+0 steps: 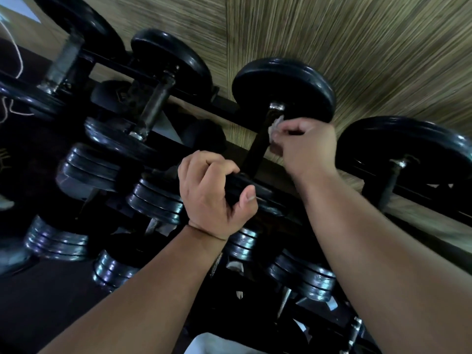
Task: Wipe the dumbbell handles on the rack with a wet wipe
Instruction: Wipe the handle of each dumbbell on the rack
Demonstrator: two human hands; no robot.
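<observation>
rack (419,195): top tier, dumbbells in a row
dumbbell (283,88): on top rails, being cleaned
left hand (212,198): curled round near end, probably steadying it
right hand (306,146): fingers pinch wipe (277,123) onto handle (256,146)
wipe: bunched, at handle's far end

Black dumbbell plates (283,88), black rack rail (204,98), whitish wipe (277,123), olive-tan streaked woven wall (357,47) behind the rack rail, silvery-edged lower plates (58,241), white cord (15,47).
</observation>
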